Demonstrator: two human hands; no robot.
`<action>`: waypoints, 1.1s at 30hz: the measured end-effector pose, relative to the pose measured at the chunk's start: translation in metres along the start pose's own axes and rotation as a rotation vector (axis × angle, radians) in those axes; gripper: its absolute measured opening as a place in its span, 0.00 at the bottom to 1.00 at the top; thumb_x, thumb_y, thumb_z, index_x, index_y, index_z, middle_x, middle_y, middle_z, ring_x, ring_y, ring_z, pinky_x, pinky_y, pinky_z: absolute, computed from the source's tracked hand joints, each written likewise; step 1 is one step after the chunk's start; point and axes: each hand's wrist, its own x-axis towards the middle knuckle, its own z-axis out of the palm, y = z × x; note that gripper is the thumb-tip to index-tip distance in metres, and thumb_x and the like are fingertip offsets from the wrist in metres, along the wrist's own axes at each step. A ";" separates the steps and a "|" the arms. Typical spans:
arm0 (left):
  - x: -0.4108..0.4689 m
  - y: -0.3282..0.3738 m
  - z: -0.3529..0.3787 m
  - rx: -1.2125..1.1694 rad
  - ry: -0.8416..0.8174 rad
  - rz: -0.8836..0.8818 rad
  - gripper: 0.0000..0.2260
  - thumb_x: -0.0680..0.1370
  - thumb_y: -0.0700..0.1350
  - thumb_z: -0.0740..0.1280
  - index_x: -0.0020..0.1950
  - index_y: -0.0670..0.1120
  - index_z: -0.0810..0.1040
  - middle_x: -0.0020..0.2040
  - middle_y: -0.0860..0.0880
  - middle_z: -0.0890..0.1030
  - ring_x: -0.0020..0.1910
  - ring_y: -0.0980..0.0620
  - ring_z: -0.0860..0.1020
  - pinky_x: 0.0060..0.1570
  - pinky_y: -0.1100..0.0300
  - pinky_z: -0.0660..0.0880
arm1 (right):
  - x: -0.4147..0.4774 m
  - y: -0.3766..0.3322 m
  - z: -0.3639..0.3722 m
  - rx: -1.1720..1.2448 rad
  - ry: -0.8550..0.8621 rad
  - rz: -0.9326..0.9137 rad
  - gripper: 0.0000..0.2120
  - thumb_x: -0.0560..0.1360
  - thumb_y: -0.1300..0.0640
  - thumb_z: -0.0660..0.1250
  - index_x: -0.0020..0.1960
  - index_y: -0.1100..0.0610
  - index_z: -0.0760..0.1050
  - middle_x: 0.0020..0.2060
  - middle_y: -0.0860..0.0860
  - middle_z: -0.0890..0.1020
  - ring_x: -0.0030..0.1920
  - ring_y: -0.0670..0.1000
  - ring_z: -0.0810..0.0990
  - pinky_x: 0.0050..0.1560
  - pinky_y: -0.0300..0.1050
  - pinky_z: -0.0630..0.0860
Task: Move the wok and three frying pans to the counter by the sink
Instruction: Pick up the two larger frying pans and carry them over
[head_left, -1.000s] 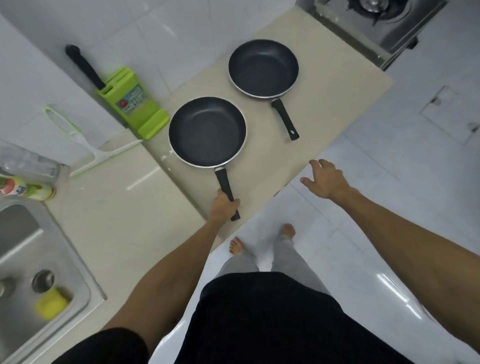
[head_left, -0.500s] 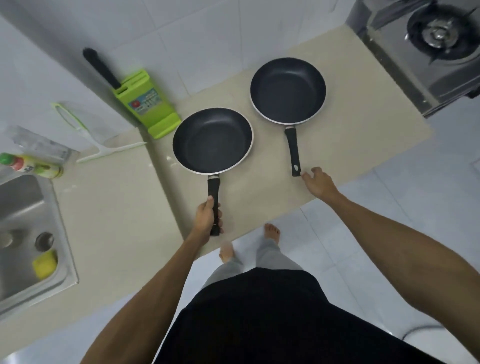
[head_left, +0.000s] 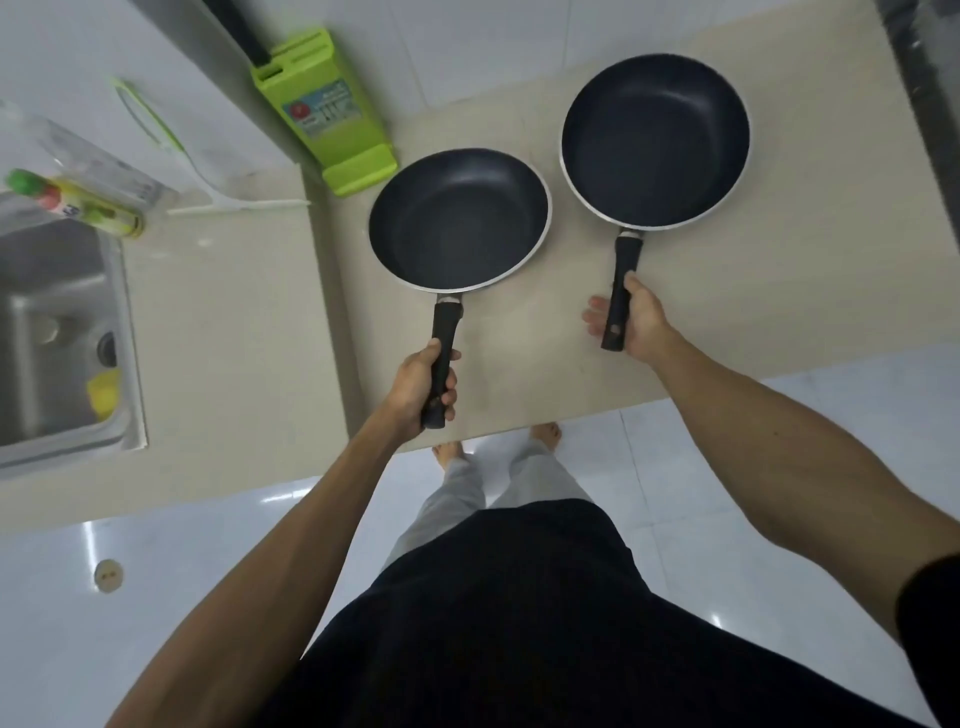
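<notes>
Two dark non-stick frying pans with pale rims lie on the beige counter (head_left: 810, 291). My left hand (head_left: 415, 387) is closed around the black handle of the left frying pan (head_left: 460, 218), near the handle's end. My right hand (head_left: 636, 319) wraps the black handle of the right frying pan (head_left: 655, 140); its fingers curl under the handle. Both pans sit flat, handles pointing toward me. No wok is in view.
A lower counter (head_left: 228, 332) lies left of the pans, with a steel sink (head_left: 57, 332) holding a yellow sponge (head_left: 104, 392). A green knife block (head_left: 327, 114), a squeegee (head_left: 171, 150) and a bottle (head_left: 72, 205) stand by the tiled wall. The stove edge (head_left: 930, 104) is at the right.
My right hand has reached the right pan's handle and closed around it. My left hand has kept its hold on the left pan's handle. The view has shifted closer over the pans.
</notes>
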 end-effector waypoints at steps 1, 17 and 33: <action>0.000 0.000 0.001 -0.013 -0.005 -0.011 0.17 0.85 0.55 0.53 0.52 0.43 0.74 0.27 0.50 0.72 0.20 0.52 0.68 0.20 0.61 0.69 | 0.003 -0.001 0.002 0.003 -0.006 0.001 0.26 0.85 0.40 0.53 0.51 0.62 0.75 0.44 0.56 0.81 0.40 0.56 0.80 0.40 0.49 0.75; -0.005 0.001 0.020 -0.021 0.053 0.016 0.16 0.83 0.54 0.51 0.46 0.45 0.70 0.25 0.51 0.67 0.18 0.54 0.62 0.18 0.65 0.62 | -0.006 -0.023 0.003 -0.025 0.079 -0.101 0.17 0.82 0.44 0.56 0.39 0.52 0.64 0.24 0.48 0.66 0.19 0.47 0.60 0.21 0.35 0.57; -0.056 -0.016 -0.019 -0.070 0.060 0.237 0.16 0.83 0.55 0.53 0.47 0.45 0.70 0.27 0.50 0.68 0.18 0.53 0.62 0.20 0.65 0.63 | -0.082 0.009 -0.009 -0.096 0.024 -0.236 0.19 0.83 0.43 0.55 0.39 0.52 0.66 0.20 0.47 0.66 0.18 0.46 0.60 0.21 0.34 0.57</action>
